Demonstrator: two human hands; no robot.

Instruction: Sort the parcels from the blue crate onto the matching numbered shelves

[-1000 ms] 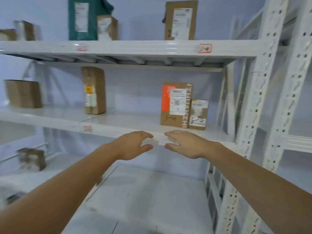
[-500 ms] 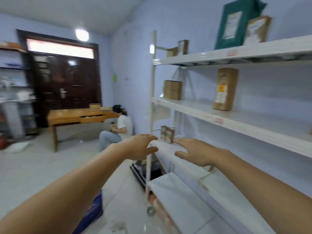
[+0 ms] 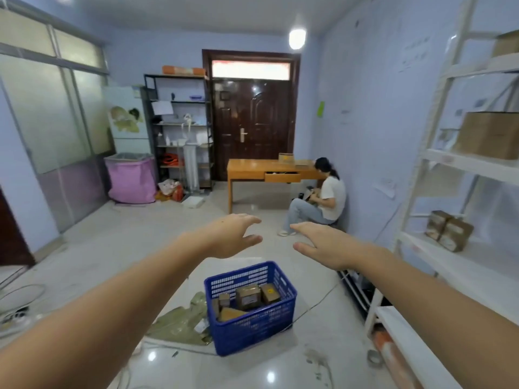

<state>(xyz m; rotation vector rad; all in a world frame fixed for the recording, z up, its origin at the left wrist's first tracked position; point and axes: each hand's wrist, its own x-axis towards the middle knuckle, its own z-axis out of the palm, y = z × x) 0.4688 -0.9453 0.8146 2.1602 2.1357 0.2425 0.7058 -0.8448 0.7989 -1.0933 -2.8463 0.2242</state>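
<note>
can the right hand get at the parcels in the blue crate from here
Probably yes. The crate is open-topped with parcels exposed, and the right hand is open and empty, nothing between them. It sits on the floor though, so bending looks needed.

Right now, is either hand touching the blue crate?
Apart. The head view shows the left hand and right hand empty and outstretched, with bare floor visible between them and the blue crate.
</note>
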